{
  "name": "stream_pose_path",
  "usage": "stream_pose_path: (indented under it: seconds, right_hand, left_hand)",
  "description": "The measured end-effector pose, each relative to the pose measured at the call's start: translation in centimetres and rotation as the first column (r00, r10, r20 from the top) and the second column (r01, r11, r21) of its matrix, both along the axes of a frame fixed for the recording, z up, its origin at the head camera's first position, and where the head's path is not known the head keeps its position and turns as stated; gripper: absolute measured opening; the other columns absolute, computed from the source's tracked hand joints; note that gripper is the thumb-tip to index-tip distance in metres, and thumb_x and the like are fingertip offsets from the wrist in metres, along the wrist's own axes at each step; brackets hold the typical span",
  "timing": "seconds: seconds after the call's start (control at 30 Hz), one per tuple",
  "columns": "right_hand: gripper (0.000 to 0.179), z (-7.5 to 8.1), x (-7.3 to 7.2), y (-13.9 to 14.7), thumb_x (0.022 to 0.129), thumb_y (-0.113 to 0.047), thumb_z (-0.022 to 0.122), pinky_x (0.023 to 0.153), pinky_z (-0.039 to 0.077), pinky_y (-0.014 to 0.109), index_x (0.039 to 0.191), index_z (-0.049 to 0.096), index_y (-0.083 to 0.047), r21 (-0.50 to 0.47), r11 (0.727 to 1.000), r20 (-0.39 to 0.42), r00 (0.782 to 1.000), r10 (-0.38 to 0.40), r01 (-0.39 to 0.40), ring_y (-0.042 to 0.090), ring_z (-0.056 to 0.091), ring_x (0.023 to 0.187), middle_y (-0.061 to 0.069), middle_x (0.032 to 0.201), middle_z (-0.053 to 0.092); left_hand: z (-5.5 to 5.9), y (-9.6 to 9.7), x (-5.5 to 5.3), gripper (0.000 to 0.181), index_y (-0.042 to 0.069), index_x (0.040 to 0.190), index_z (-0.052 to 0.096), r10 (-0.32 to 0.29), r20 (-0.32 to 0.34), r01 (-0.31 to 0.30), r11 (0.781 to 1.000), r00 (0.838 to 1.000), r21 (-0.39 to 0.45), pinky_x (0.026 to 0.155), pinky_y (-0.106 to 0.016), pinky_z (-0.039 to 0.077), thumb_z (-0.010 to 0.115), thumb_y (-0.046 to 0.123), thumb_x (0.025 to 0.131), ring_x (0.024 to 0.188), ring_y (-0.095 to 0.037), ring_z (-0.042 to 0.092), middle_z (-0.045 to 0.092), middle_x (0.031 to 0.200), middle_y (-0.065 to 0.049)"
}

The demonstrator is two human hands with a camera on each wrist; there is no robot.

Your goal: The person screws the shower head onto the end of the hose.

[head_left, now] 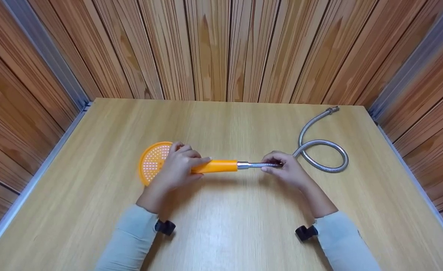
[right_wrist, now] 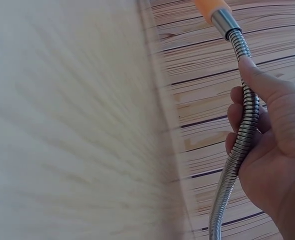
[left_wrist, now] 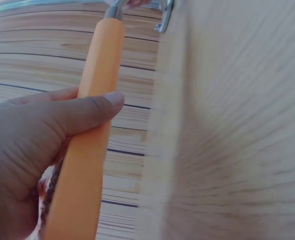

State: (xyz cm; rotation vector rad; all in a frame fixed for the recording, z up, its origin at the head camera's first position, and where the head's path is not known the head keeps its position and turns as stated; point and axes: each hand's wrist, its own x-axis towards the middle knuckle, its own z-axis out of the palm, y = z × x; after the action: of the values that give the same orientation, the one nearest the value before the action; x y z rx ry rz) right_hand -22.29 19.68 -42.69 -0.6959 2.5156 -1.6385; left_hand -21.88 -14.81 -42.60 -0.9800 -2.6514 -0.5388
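An orange shower head [head_left: 219,166] lies lengthwise across the middle of the head view, its round nozzle face to the left. My left hand [head_left: 182,165] grips its handle near the face; in the left wrist view the thumb [left_wrist: 100,106] lies across the orange handle [left_wrist: 82,165]. A ribbed metal shower hose [head_left: 259,165] joins the handle's end through a silver collar [head_left: 243,165]. My right hand [head_left: 283,169] holds this hose a short way from the collar. In the right wrist view thumb and fingers wrap the hose [right_wrist: 245,132], which hangs down past the palm.
Beyond my right hand the hose makes a loop [head_left: 330,170] on the wooden table [head_left: 221,124], its free end fitting [head_left: 333,109] near the far right corner. Wood-plank walls [head_left: 206,49] stand behind and at both sides. Small black devices [head_left: 165,227] sit at both wrists.
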Motion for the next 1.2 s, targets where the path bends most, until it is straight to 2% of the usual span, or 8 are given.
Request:
stream_pose_path:
  seconds: [0.1,0.27,0.4,0.63,0.93,1.2]
  right_hand:
    - [0.014,-0.1,-0.3,0.0,0.086,0.002,0.071,0.073,0.045,0.023,0.099,0.068,0.007,-0.001,1.000,-0.011,1.000,-0.002,0.002,0.014,0.056,0.083,0.009,0.093,0.065]
    - [0.015,-2.3,-1.8,0.6,0.086,0.003,0.071,0.072,0.045,0.022,0.099,0.067,0.007,-0.017,1.000,-0.017,1.000,-0.008,0.008,0.013,0.057,0.082,0.011,0.093,0.065]
    - [0.015,-3.6,-2.8,1.0,0.086,-0.003,0.072,0.075,0.045,0.023,0.100,0.069,0.002,-0.004,1.000,-0.003,1.000,-0.029,0.029,0.015,0.057,0.085,0.008,0.094,0.065]
    - [0.015,-3.8,-3.4,1.0,0.087,-0.009,0.073,0.077,0.045,0.026,0.100,0.069,-0.002,0.022,0.999,0.030,0.999,-0.043,0.042,0.020,0.057,0.087,0.006,0.094,0.065]
    - [0.016,-3.8,-4.1,1.0,0.089,-0.014,0.072,0.078,0.043,0.032,0.102,0.070,-0.007,0.111,0.993,0.058,0.998,-0.039,0.033,0.023,0.053,0.089,0.005,0.094,0.063]
    - [0.013,-4.1,-4.4,0.7,0.088,-0.013,0.073,0.075,0.042,0.030,0.100,0.070,-0.008,0.146,0.988,0.080,0.995,-0.063,0.051,0.022,0.053,0.087,0.004,0.092,0.063]
  left_hand:
    - [-0.4,0.1,-0.4,0.048,0.022,0.120,0.072,0.004,-0.011,-0.004,1.000,1.000,0.020,0.102,-0.048,0.023,0.086,0.026,0.075,0.095,-0.020,0.051,0.069,0.099,0.000]
    - [-1.2,0.3,-1.3,0.047,0.021,0.118,0.074,-0.011,-0.051,0.013,0.999,0.999,0.038,0.100,-0.048,0.025,0.088,0.026,0.073,0.093,-0.021,0.053,0.071,0.097,-0.001]
    - [-1.8,0.4,-1.9,0.045,0.022,0.117,0.074,-0.007,-0.034,0.009,0.999,0.999,0.051,0.102,-0.047,0.025,0.087,0.025,0.075,0.095,-0.020,0.054,0.069,0.100,0.000]
    - [-2.2,0.5,-3.0,0.043,0.023,0.118,0.073,0.010,0.042,-0.012,0.999,0.999,0.048,0.105,-0.047,0.023,0.085,0.026,0.077,0.099,-0.020,0.054,0.067,0.104,0.000]
    - [-2.8,0.6,-4.3,0.044,0.019,0.120,0.072,0.007,0.122,-0.009,1.000,0.992,0.022,0.109,-0.050,0.019,0.083,0.026,0.079,0.102,-0.021,0.053,0.067,0.105,-0.001]
    - [-3.1,0.7,-5.1,0.043,0.020,0.120,0.072,0.002,0.117,0.003,0.999,0.993,-0.041,0.106,-0.049,0.024,0.082,0.028,0.080,0.104,-0.024,0.056,0.069,0.108,-0.004]
